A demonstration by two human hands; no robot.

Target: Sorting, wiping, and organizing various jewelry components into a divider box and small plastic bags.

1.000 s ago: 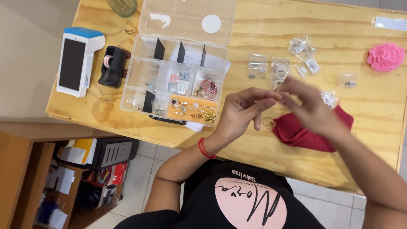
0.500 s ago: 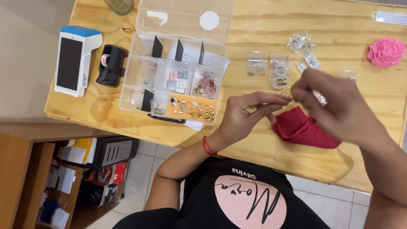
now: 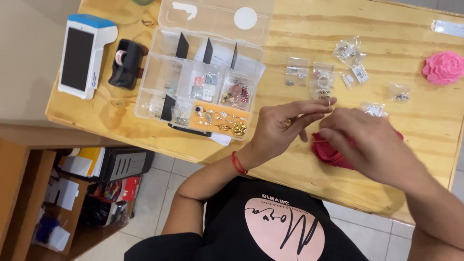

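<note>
Small gold ring [image 3: 329,102] pinched at the fingertips of the left hand [image 3: 280,130], above the desk [image 3: 299,34] near its middle. Right hand [image 3: 369,142] fingers curled together, touching the left fingertips; what it pinches, cannot tell. Red cloth [image 3: 325,151] under the right hand. Small clear bags [image 3: 316,75] of jewellery just beyond, white tags on some. Pink flower [image 3: 443,67] far right. Clear compartment box [image 3: 203,89] left, lid open; white card terminal [image 3: 83,54] and black tape dispenser [image 3: 126,63] at the desk's left end.
</note>
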